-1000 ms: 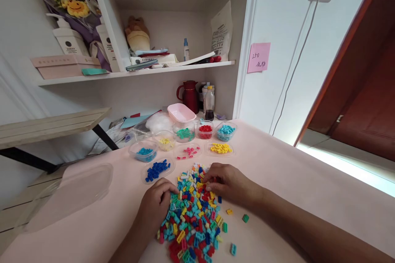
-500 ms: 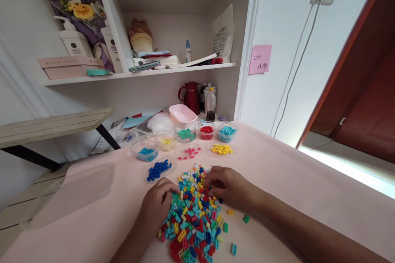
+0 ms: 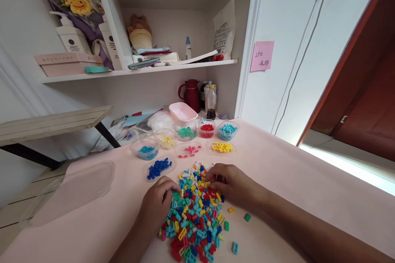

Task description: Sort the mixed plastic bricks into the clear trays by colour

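Observation:
A heap of small building bricks point(image 3: 194, 213) in many colours lies on the pink tabletop between my hands. My left hand point(image 3: 160, 195) rests against the heap's left side, its fingers loosely bent and the index fingertip on the bricks. Over the upper right of the heap is my right hand point(image 3: 230, 178), fingers curved down and thumb apart from them; no brick shows between them. Red bricks point(image 3: 211, 194) lie just under its thumb. Stray pieces sit right of the heap: a yellow brick point(image 3: 231, 210), a green brick point(image 3: 247, 217) and a light blue brick point(image 3: 235, 248).
Clear tubs hold bricks sorted by colour: dark blue point(image 3: 159, 168), yellow point(image 3: 222, 147), pink point(image 3: 189, 151), red point(image 3: 206, 130), and several others. A clear lid point(image 3: 89, 181) lies left. Behind stand a pink basin point(image 3: 183, 112), a red jug point(image 3: 191, 96) and a bottle point(image 3: 211, 102).
My right hand has shifted slightly at the heap, and more red bricks show beneath its thumb. My left hand stays in place. The view has tilted a little.

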A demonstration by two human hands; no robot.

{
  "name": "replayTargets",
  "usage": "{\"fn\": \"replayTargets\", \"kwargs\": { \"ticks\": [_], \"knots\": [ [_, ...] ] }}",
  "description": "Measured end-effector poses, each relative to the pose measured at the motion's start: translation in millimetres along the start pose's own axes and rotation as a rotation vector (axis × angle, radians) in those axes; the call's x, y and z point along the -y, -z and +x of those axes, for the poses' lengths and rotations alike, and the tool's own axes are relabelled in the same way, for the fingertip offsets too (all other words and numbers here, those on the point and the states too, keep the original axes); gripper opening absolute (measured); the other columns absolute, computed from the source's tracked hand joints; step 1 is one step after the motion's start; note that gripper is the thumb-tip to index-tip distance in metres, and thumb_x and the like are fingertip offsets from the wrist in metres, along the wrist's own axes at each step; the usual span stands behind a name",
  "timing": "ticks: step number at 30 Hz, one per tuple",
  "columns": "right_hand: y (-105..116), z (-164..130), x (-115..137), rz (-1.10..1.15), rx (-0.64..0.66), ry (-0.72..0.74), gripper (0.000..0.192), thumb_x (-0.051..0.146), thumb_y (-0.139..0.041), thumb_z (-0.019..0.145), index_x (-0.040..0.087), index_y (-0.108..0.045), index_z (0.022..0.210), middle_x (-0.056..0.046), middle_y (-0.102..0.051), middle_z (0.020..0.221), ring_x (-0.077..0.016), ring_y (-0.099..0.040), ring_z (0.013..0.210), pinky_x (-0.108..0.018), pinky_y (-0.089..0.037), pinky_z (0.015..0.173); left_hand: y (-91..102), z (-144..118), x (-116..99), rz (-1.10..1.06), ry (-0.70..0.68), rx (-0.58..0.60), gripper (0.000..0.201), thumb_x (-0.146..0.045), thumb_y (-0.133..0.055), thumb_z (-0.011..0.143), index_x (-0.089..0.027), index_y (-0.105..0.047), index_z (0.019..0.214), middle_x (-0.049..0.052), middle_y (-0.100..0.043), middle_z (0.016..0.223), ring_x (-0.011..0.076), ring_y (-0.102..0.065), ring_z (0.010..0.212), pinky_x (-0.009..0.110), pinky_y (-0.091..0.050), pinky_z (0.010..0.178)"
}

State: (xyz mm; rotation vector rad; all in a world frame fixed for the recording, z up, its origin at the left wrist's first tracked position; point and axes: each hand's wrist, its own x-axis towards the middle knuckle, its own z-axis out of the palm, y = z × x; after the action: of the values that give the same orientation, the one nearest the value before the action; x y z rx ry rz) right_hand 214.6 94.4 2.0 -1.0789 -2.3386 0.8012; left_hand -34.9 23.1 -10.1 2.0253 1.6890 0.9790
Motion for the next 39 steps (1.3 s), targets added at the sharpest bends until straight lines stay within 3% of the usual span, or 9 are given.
{"fn": "replayTargets", "kwargs": {
  "ticks": [6, 16, 23, 30, 39],
  "knots": [
    [7, -1, 4, -0.133, 0.015, 0.025, 0.009, 0.024, -0.058, 0.081, 0.024, -0.067, 0.081, -0.001, -0.064, 0.089, -0.0141, -0.058, 0.074, -0.026, -0.043, 0.066, -0.9, 0, 1, 0.004, -0.001, -0.008, 0.031, -0.013, -0.038, 0.082, -0.023, -0.067, 0.076, 0.003, -0.066, 0.086, 0.0181, -0.063, 0.084, 0.028, -0.047, 0.075],
    [11, -3, -1, -0.081, 0.093, 0.134, 0.023, 0.014, -0.055, 0.081, 0.027, -0.073, 0.088, -0.002, -0.063, 0.093, -0.0136, -0.061, 0.076, -0.025, -0.047, 0.069, 0.1, -1, -2, 0.013, -0.012, -0.025, 0.031, -0.015, -0.038, 0.081, -0.024, -0.068, 0.074, 0.003, -0.067, 0.086, 0.0184, -0.064, 0.083, 0.028, -0.048, 0.074],
    [21, -4, 3, -0.123, 0.046, 0.075, 0.017, 0.016, -0.058, 0.08, 0.024, -0.072, 0.087, -0.003, -0.064, 0.091, -0.0141, -0.059, 0.075, -0.026, -0.047, 0.067, 0.9, -1, -3, 0.021, -0.013, -0.024, 0.031, -0.016, -0.039, 0.082, -0.024, -0.067, 0.074, 0.002, -0.067, 0.085, 0.0178, -0.064, 0.082, 0.027, -0.048, 0.073],
    [24, -8, 9, -0.08, 0.199, 0.153, 0.019, 0.025, -0.066, 0.077, 0.027, -0.072, 0.095, -0.003, -0.062, 0.096, -0.0141, -0.058, 0.077, -0.025, -0.046, 0.065, -0.6, -1, 0, 0.043, -0.011, -0.014, 0.032, -0.016, -0.038, 0.083, -0.024, -0.069, 0.075, 0.003, -0.066, 0.086, 0.0179, -0.064, 0.084, 0.028, -0.048, 0.076],
    [26, -4, -7, -0.209, 0.111, 0.072, 0.031, 0.013, -0.057, 0.075, 0.028, -0.072, 0.097, -0.002, -0.07, 0.088, -0.0165, -0.062, 0.074, -0.027, -0.045, 0.067, 1.2, 0, -1, 0.069, -0.03, -0.022, 0.034, -0.015, -0.039, 0.082, -0.025, -0.072, 0.08, 0.003, -0.067, 0.086, 0.0184, -0.064, 0.082, 0.027, -0.049, 0.073]
  ]
}}
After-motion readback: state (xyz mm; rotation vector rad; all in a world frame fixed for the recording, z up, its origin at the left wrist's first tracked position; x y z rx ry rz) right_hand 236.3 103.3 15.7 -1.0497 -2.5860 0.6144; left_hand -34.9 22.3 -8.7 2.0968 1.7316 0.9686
